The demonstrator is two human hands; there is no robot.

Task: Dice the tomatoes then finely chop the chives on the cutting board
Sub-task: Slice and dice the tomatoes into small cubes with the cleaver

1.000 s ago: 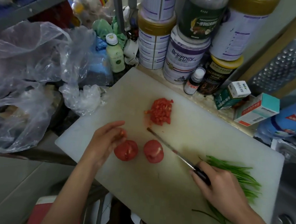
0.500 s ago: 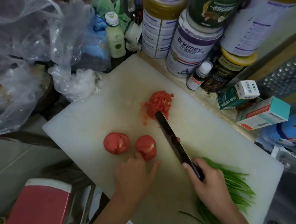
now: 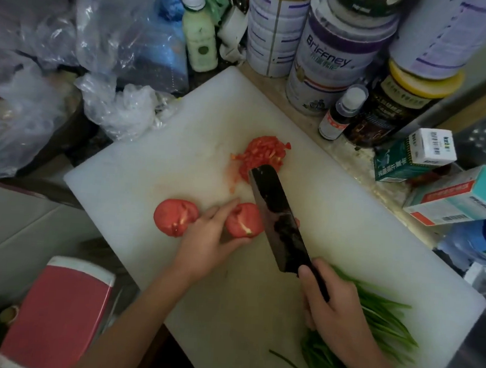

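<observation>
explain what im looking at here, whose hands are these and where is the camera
There is no machine here. A person is cooking, and the picture comes from a camera worn on their head, looking down at their hands. On the white cutting board lie a pile of diced tomato and a bunch of chives. The left hand holds one tomato half; the second half lies beside it. The right hand grips a dark knife, its blade next to the held half. Tins and bottles stand behind the board.
</observation>
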